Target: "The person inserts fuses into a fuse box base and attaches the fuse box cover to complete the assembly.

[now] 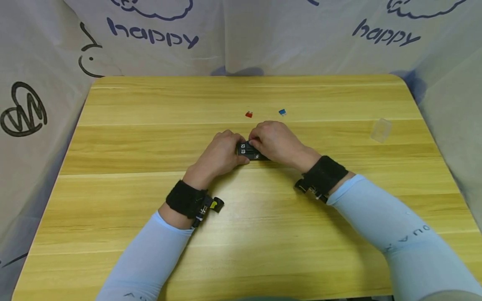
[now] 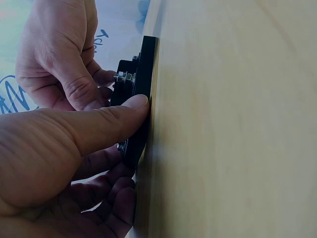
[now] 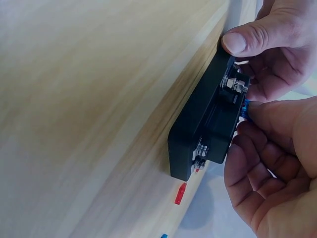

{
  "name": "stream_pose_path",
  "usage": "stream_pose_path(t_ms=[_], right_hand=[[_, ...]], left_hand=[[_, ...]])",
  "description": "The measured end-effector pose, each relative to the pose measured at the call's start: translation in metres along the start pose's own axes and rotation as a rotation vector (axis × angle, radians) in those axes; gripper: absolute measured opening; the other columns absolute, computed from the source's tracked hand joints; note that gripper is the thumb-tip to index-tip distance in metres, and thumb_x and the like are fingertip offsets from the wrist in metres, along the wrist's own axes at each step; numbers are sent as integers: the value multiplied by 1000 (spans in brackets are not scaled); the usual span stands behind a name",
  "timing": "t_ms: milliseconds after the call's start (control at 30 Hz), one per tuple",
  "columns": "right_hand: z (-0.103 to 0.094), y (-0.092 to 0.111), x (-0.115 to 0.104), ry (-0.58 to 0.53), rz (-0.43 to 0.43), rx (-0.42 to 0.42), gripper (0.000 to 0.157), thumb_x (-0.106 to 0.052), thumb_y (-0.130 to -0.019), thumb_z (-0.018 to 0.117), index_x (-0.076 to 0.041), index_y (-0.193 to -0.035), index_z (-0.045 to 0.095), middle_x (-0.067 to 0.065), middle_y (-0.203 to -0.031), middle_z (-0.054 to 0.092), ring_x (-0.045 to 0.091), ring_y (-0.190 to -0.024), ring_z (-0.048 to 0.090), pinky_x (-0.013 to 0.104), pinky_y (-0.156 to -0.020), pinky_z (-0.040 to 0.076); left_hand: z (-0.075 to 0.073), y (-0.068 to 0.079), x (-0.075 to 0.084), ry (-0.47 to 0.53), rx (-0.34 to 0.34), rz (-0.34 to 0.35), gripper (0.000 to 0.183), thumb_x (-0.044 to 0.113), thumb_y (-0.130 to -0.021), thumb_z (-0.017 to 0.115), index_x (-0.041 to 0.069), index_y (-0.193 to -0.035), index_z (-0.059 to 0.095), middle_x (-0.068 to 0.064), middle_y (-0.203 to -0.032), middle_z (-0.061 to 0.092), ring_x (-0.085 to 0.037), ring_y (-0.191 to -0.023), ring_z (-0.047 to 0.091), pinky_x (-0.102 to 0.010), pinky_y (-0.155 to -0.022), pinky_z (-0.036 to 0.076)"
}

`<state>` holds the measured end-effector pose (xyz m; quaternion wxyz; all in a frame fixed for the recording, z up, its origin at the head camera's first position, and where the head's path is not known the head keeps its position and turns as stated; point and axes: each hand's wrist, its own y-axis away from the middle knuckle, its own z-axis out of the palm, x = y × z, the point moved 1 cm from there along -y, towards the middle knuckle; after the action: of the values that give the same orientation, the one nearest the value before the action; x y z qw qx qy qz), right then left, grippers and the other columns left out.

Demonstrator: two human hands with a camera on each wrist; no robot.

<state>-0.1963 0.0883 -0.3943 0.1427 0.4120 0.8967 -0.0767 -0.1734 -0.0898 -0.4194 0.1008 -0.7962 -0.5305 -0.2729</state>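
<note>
A black fuse block with metal stud terminals lies on the table between both hands. My left hand grips its left end, the thumb along the near edge. My right hand is over the block's right part. In the right wrist view it pinches a small blue blade fuse at the block's top; how far in the fuse sits is hidden by the fingers. The left wrist view shows the left thumb pressed on the side of the block.
Beyond the hands lie a red blade fuse and another blue blade fuse. A clear plastic cover is at the right of the wooden table. White cloth with drawings hangs behind the table.
</note>
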Motion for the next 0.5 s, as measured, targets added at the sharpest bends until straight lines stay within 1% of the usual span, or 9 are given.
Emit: stream_pose_path(t_ms=[500], right_hand=[[1,0,0,24,-31,22,14,-19,-94,63,-9,-98,72,6,-93,69,21,-87,60,39,-81,50]], left_hand=[[0,0,0,-5,-1,0,51,36,-81,77,9,-120,60,-5,-102,54,-22,-92,46,-37,-85,41]])
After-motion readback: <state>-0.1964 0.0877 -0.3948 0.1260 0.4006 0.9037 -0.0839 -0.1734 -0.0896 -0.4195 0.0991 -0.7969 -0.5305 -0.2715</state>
